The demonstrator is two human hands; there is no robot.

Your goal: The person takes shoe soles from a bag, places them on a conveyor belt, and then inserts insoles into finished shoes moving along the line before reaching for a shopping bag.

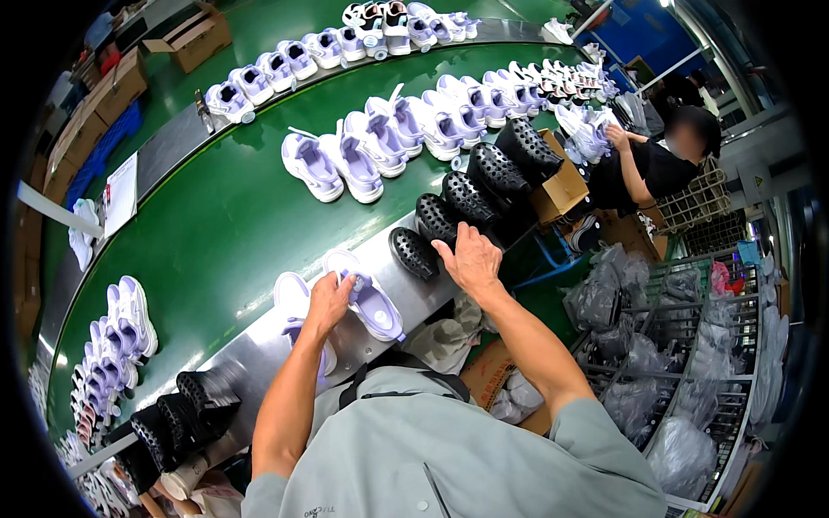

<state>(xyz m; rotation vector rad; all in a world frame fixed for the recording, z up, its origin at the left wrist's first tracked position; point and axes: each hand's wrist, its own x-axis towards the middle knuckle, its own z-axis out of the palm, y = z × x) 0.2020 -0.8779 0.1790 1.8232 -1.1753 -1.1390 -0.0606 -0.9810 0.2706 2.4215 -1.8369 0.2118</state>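
My left hand (329,300) is closed on the upper edge of a white-and-lilac sneaker (378,312), which lies on the metal ledge with its opening facing up. The matching sneaker (292,295) lies just left of it, partly covered by my hand and forearm. Over to the right, my right hand (473,259) has its thumb and fingers apart at the near end of a black perforated shoe insert (435,216). Whether the fingertips press on it I cannot tell. A smaller-looking black insert (413,253) stands beside my thumb, and several more continue the row beyond.
A green conveyor (216,207) carries lines of sneakers (350,164). Black inserts (203,393) stand at lower left. An open cardboard box (557,186) is beyond the insert row. A co-worker (648,168) handles shoes at right, near a metal rack (682,371) with plastic-wrapped items.
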